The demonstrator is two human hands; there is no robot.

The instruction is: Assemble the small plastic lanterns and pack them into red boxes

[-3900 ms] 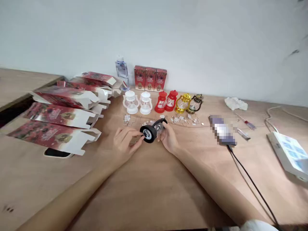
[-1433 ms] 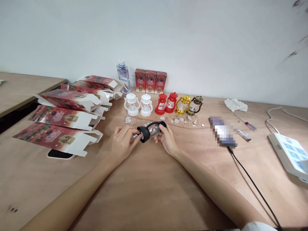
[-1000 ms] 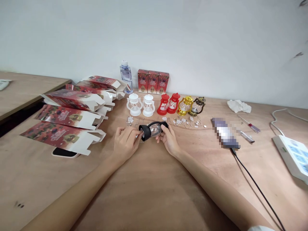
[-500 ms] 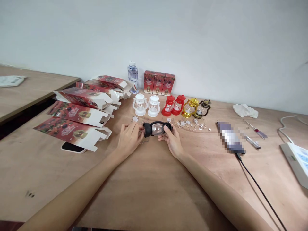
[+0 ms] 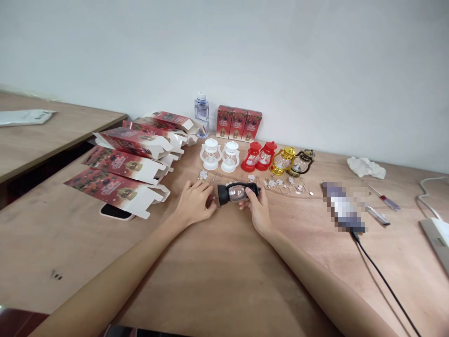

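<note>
A small black lantern [image 5: 237,193] with a clear globe lies on its side above the table. My right hand [image 5: 258,206] is closed around its top end, thumb across the frame. Just left of the lantern's base, my left hand [image 5: 197,203] is low over the table with its fingers curled together; whatever its fingertips hold is hidden. Bent wire pieces and small white parts [image 5: 277,183] are scattered behind the hands. Farther back stand two white lanterns [image 5: 211,161], two red lanterns [image 5: 251,164], a gold lantern [image 5: 281,164] and a bronze-coloured lantern [image 5: 300,164].
Opened red gift boxes [image 5: 115,189] are piled at the left, partly over a phone [image 5: 115,212]. Three closed boxes [image 5: 239,124] and a water bottle [image 5: 201,114] stand by the wall. On the right are a blurred device [image 5: 342,206] with a cable, a screwdriver [image 5: 388,202] and crumpled tissue [image 5: 365,167].
My left hand has come off the lantern's base and now sits lower and apart from it. My right hand still holds the lantern. The whole view has shifted slightly.
</note>
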